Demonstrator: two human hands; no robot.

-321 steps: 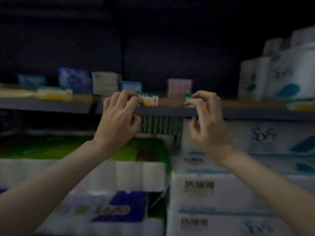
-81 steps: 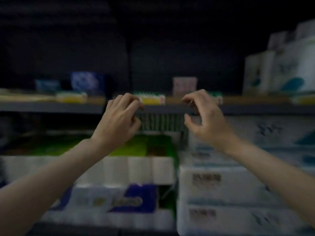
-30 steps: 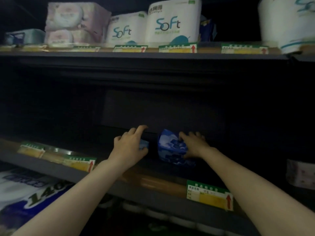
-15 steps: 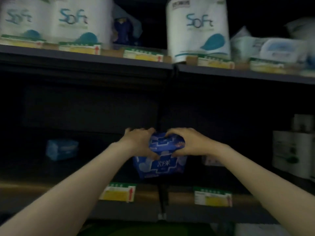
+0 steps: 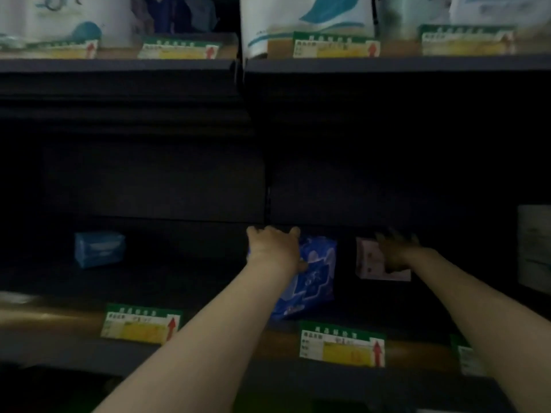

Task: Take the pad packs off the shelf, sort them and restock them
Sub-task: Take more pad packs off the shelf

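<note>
Right hand [image 5: 395,251] left glossy blue pack [image 5: 313,278], reaching boxy pink pack [image 5: 368,259]

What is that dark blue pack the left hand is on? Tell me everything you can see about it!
The dark blue pad pack is a soft, shiny plastic-looking packet with pale patterns and white writing too blurred to read. It sits on the dim middle shelf, tilted, its lower end toward the front edge above a price label. The left hand grips its upper left part, hiding some of it. A pink pack stands apart on its right.
</note>
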